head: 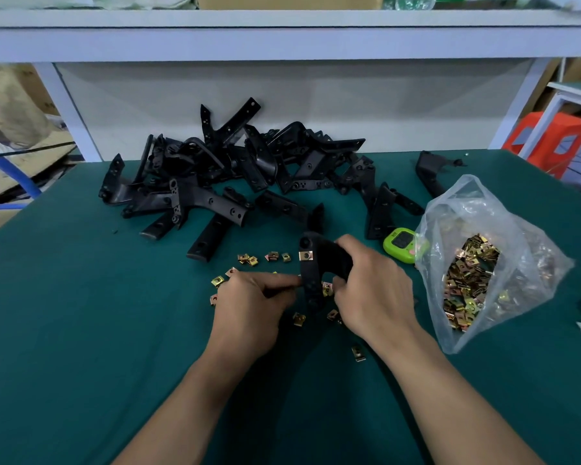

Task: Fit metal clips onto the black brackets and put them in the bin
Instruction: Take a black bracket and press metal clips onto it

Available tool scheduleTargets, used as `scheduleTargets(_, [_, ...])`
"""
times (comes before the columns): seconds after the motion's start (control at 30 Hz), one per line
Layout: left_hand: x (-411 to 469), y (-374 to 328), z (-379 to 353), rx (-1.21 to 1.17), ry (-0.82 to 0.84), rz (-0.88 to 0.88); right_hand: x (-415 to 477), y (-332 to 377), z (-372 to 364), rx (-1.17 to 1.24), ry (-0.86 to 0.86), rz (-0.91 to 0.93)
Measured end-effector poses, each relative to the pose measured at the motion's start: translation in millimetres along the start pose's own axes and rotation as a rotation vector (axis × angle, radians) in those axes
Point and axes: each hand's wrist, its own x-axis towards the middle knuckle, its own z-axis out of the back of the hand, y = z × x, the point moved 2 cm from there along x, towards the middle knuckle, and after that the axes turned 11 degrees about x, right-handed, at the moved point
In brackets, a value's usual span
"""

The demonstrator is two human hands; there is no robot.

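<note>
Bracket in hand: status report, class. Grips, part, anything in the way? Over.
Right grip holds bracket, left grip pinches its edge. One clip fitted near top. Loose clips scattered around; bin not in view.

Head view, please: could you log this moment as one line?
right hand: grips black bracket; left hand: fingers at bracket edge; clip: one fitted; bin: not visible

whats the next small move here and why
Probably press another clip onto the lower edge of the bracket with the left hand. The right hand grips the bracket, one fitted clip sits on its upper edge, and the left fingers pinch at the lower edge. Whether they hold a clip is hidden.
</note>
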Motion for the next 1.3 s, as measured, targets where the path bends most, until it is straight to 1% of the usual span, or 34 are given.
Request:
scheduleTargets(0.13, [-1,0,-1,0.05,0.056,-0.043,0,0,-3,-0.02,0.0,0.025])
scheduleTargets(0.23, [-2,0,-2,0.071,0.108,-0.111,0,-1,-4,0.009,-0.005,0.014])
scheduleTargets(0.27, [-3,0,-2,0.058,0.105,-0.123,0,-1,-3,0.016,-0.002,0.01])
scheduleTargets(0.33, [-4,-1,-3,0.042,0.047,-0.124,0,-1,-3,0.022,0.002,0.006])
scheduleTargets(0.5, [-2,2,-4,-0.01,-0.097,0.035,-1,0,-1,0.037,0.0,-0.009])
scheduleTargets(0.6, [-2,3,-1,-0.068,-0.108,0.069,-1,1,0,0.028,-0.023,-0.011])
scheduleTargets(0.7, [-2,0,2,-0.101,-0.073,0.016,-1,1,2,0.025,-0.038,-0.002])
scheduleTargets(0.8, [-1,0,3,-0.132,0.03,-0.016,-1,2,3,0.013,-0.045,0.014])
scheduleTargets(0.97, [0,3,-1,-0.081,0.184,-0.022,-1,3,3,0.045,0.001,0.044])
scheduleTargets(1.03, [0,3,-1,-0.079,0.179,-0.041,-1,3,4,0.048,0.004,0.06])
scheduleTargets(1.1, [1,5,0,-0.091,0.118,-0.033,-1,2,6,0.034,-0.019,0.07])
scheduleTargets(1.17, [3,8,0,-0.173,0.097,-0.005,-1,1,7,0.014,-0.037,0.065])
scheduleTargets(1.3, [4,9,-2,-0.29,0.204,0.0,-1,2,5,0.051,-0.02,0.042])
